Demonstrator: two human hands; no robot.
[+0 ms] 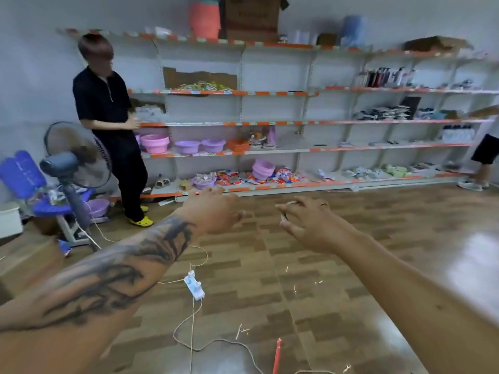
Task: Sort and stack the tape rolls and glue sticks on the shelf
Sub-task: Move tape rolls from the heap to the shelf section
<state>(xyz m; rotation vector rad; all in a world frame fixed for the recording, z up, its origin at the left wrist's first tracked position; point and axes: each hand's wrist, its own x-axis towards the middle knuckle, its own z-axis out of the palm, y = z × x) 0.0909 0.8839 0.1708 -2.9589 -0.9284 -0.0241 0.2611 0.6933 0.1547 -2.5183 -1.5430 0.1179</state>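
No writing can be read here; the cardboard box [252, 17] on the top of the shelf [270, 122] has print, but it is too blurred for us to read. We hold both our arms out in front of us above the wooden floor [351, 265], well apart from the shelf. Our left hand [216, 210] is empty, its fingers loose and spread a little, and it touches nothing. Our right hand [305, 220] has the fingers curled around a small pale round thing, probably a tape roll [286, 210]; only its edge shows between the fingers. A person in black clothes [108, 125] stands at the left end of the shelf, beside a standing fan [75, 157]. A white power strip [194, 286] lies on the floor between our arms.
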